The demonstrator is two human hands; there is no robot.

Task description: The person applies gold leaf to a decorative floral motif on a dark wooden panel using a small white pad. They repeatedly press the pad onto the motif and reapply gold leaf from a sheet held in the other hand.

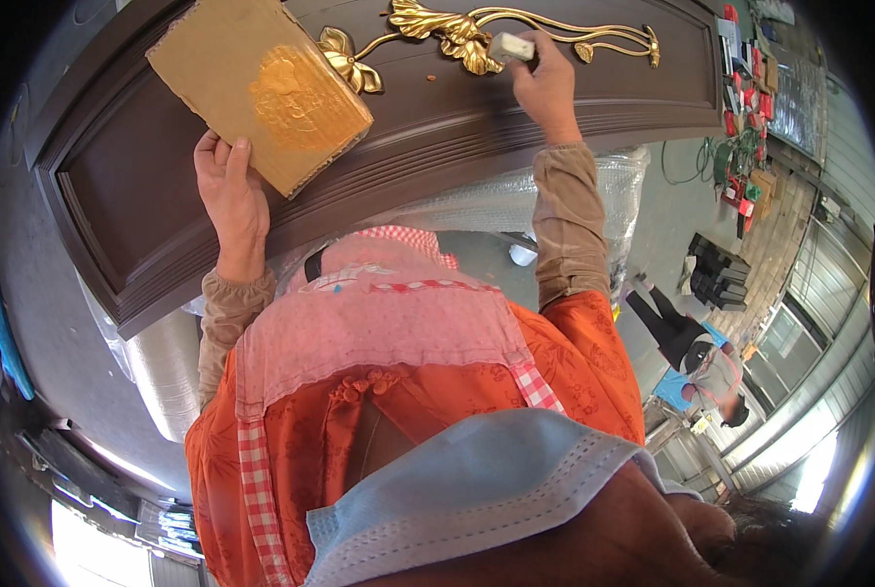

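Observation:
My left hand grips the lower corner of a cardboard piece, thumb on top. A patch of gold paint is smeared on the cardboard. Between the thumb and fingers of my right hand is a small pale block, perhaps a sponge. The block is at the edge of a gold leaf ornament in relief on a dark brown panel. A gold flower is partly covered by the cardboard. Gold stems run to the right.
Small brown crumbs lie on the panel. Bubble wrap hangs beneath its near edge. A white container stands on the floor. At right are red and black items, stacked black blocks and another person.

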